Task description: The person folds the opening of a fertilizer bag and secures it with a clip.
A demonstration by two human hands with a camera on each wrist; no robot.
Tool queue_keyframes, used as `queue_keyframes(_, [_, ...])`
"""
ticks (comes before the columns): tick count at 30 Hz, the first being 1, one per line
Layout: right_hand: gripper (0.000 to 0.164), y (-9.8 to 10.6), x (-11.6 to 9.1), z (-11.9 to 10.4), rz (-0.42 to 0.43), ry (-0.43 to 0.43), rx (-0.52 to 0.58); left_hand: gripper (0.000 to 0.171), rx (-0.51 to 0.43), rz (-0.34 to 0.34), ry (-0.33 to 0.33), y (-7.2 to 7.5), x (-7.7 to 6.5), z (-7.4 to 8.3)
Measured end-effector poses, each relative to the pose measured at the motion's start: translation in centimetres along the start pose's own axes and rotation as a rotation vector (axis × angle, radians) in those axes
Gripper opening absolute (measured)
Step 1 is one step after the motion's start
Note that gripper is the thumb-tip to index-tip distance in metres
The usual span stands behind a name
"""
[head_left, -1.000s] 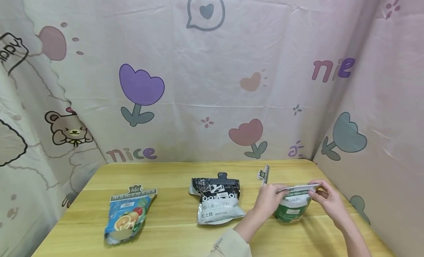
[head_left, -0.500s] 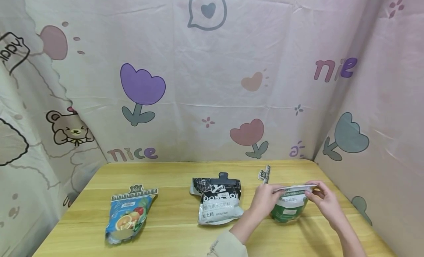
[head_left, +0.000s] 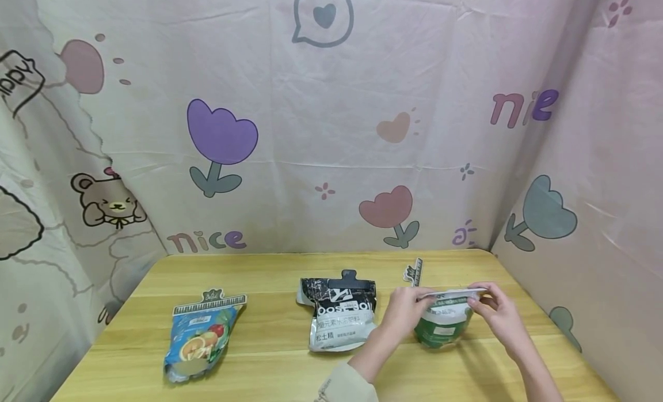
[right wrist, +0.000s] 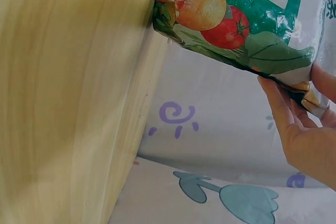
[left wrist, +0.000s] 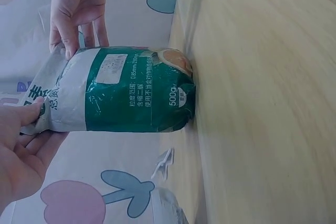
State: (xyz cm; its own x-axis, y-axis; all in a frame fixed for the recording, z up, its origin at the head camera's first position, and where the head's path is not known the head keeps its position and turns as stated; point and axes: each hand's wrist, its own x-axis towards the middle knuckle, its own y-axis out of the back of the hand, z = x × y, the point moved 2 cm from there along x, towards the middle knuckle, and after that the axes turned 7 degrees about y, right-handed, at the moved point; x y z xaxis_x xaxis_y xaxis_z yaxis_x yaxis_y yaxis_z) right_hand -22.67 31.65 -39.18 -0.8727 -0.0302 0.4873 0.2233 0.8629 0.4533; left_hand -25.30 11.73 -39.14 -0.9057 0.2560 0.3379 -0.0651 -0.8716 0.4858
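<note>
A green and white plastic bag [head_left: 441,330], marked 500g and printed with oranges and a tomato, stands upright at the right of the table in the head view. At the left end of its white top edge my left hand [head_left: 406,311] pinches the plastic between thumb and fingers. The opposite end is pinched by my right hand [head_left: 496,313]. Between the two hands the top is stretched flat. In the left wrist view the bag's base [left wrist: 184,95] is at the tabletop. Behind my left hand lies a white bag clip [head_left: 416,272] with a piano-key pattern, partly hidden.
A black and silver bag [head_left: 342,324] with a black clip [head_left: 349,280] lies mid-table. Farther left is a blue bag [head_left: 199,344] with fruit printed on it, closed by a piano-key clip [head_left: 210,301]. A patterned cloth [head_left: 311,131] hangs behind the wooden table [head_left: 269,373].
Both hands have shifted left together, carrying the green and white bag a short way toward the black and silver one. The other bags and the loose clip stay where they were.
</note>
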Motion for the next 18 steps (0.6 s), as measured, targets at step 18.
queue_keyframes(18, [0.026,-1.7,0.3,-1.1,-0.004,-0.058,-0.046,0.016,-0.014,-0.013,0.016,1.7,-0.2,-0.9])
